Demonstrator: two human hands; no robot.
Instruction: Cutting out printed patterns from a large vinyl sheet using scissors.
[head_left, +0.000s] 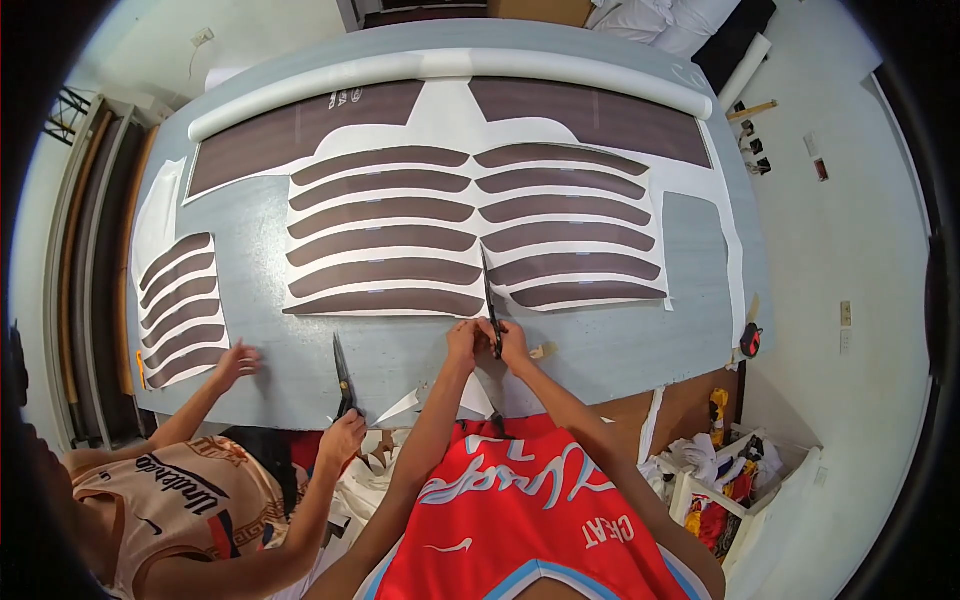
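Note:
A large white paper sheet (484, 195) printed with two columns of dark brown curved strips lies on the grey-blue table. Black scissors (492, 300) sit in my right hand (514, 343), their blades pointing away from me. The blades lie in a slit running between the two columns from the sheet's near edge. Right beside it, my left hand (462, 340) pinches the near edge of the paper. The fingertips of both hands almost touch, so the exact grip is partly hidden.
At left, a co-worker holds other scissors (342, 380) near a smaller sheet of brown strips (183, 310). A long white paper roll (450, 66) spans the table's far side. A red-black tape measure (751, 340) lies at the right edge. Below stands a white bin of fabric scraps (745, 500).

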